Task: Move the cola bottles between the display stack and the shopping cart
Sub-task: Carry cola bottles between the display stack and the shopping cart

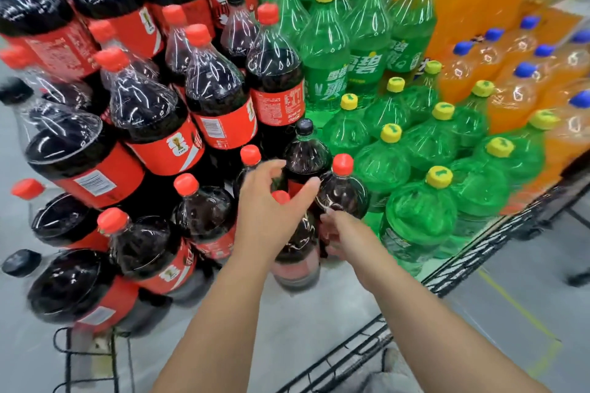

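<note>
Red-capped dark plastic cola bottle (298, 247) below my wide-open left hand (271, 204); right hand (340, 233) grip unclear. Weak hold may topple it.

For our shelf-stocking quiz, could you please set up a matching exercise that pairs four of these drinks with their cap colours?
Things
1. Sprite bottles
2. orange soda bottles
3. rightmost lower-tier cola bottle
4. cola bottle just behind it

Cap colours
a. black
b. yellow
c. red
d. blue

Pairs: 1-b; 2-d; 3-c; 4-a
</note>
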{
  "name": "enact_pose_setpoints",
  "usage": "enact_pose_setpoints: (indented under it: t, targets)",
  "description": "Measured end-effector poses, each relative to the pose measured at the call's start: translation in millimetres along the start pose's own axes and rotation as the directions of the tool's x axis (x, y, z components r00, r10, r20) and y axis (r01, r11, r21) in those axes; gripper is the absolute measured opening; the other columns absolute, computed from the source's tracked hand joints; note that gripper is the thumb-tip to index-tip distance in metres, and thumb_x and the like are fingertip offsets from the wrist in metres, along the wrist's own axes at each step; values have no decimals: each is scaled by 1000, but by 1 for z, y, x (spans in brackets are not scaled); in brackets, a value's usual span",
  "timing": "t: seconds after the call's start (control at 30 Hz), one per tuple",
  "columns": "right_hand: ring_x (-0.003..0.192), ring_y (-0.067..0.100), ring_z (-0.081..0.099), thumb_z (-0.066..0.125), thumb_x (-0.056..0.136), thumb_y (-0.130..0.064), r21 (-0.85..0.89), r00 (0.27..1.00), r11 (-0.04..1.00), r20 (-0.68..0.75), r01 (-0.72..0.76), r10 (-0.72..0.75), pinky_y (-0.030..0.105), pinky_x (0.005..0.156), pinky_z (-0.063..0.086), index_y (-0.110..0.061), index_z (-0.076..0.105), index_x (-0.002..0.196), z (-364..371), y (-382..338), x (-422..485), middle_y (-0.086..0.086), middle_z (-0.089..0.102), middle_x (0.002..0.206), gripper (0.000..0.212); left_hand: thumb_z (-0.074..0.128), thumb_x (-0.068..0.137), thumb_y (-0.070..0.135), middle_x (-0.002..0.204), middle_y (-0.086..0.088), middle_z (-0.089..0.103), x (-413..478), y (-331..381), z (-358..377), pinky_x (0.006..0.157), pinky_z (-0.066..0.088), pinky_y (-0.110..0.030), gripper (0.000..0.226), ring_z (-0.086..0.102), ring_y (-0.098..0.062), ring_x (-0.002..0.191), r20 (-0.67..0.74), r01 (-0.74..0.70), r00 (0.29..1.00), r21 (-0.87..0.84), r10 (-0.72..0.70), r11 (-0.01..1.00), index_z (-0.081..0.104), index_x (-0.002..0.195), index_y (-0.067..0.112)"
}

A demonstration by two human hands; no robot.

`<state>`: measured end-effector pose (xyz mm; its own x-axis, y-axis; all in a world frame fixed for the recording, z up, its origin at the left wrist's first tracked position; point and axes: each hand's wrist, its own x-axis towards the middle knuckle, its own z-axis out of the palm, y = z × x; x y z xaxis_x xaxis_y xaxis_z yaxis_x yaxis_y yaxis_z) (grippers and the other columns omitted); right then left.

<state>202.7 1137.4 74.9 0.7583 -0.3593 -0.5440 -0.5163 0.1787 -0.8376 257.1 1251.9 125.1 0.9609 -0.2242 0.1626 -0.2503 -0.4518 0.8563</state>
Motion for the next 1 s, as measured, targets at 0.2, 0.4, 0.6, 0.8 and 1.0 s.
enact_pose_setpoints:
  t: [0.2, 0.4, 0.6, 0.8, 1.0]
  targets:
    - [77, 8, 54, 54, 92, -29, -431, 879, 817, -102, 383, -466, 14, 65, 40, -24, 65, 81, -66, -44, -49, -17, 59, 73, 16, 62, 91, 24, 84, 17, 63, 9, 60, 0, 68, 37, 1, 12, 57, 11, 75, 164, -167, 976, 136, 144, 976, 65, 102, 22]
    - [76, 7, 53, 54, 94, -25, -581, 714, 655, -171, 484, -679, 13, 61, 36, -17, 71, 100, -166, -67, -87, -14, 59, 76, 20, 65, 89, 29, 84, 20, 64, -2, 135, 52, 66, 42, -4, 6, 57, 15, 67, 217, -264, 946, 90, 240, 960, 60, 89, 32]
    - [68, -14, 51, 53, 96, -23, -590, 651, 676, -307, 442, -694, 3, 61, 36, -16, 70, 97, -303, -61, -119, -22, 55, 69, 18, 67, 88, 31, 82, 21, 63, -32, 220, 166, 56, 39, -3, 9, 54, 20, 63, 349, -353, 879, 16, 326, 935, 59, 86, 33]
    - [67, -17, 51, 50, 95, -30, -614, 637, 711, -405, 342, -656, 4, 60, 37, -27, 67, 94, -451, -34, -146, -21, 58, 71, 17, 66, 89, 23, 67, 20, 62, -78, 304, 298, 58, 40, -5, 23, 56, 14, 61, 370, -425, 809, -167, 456, 890, 58, 69, 33]
    - [74, -10, 55, 49, 96, -33, -613, 635, 763, -510, 206, -580, 7, 61, 39, -32, 63, 89, -569, -5, -156, -23, 61, 78, 16, 64, 88, 21, 68, 13, 64, -102, 360, 414, 56, 40, -10, 16, 59, 1, 65, 524, -450, 690, -229, 499, 863, 63, 72, 24]
